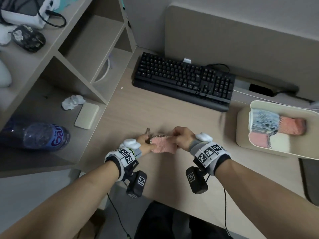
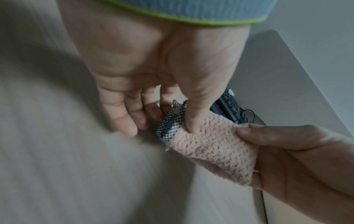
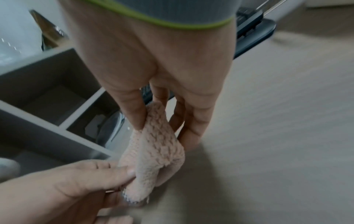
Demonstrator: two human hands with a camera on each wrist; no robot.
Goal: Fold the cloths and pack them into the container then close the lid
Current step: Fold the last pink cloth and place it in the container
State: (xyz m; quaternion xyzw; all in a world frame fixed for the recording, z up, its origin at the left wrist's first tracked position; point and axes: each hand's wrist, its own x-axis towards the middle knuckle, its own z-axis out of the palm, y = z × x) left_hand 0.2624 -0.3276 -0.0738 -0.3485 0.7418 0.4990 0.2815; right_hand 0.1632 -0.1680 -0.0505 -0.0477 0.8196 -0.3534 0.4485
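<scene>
A small fluffy pink cloth (image 1: 163, 144) with a black-and-white checked edge is stretched between both hands just above the desk. My left hand (image 1: 144, 141) pinches its checked end (image 2: 170, 121) with thumb and forefinger. My right hand (image 1: 181, 138) pinches the other end (image 3: 155, 121) of the same pink cloth (image 2: 214, 145). The cream container (image 1: 245, 107) stands open at the right with folded pink and blue cloths (image 1: 276, 125) inside. A flat cream rectangle that may be the lid (image 1: 86, 115) lies on the low shelf at the left.
A black keyboard (image 1: 183, 80) lies at the back of the desk. Shelving (image 1: 81, 54) fills the left side, with a crumpled tissue (image 1: 72, 101) and a plastic bottle (image 1: 39, 135) on its lowest level. A dark pad (image 1: 310, 180) sits at the right edge.
</scene>
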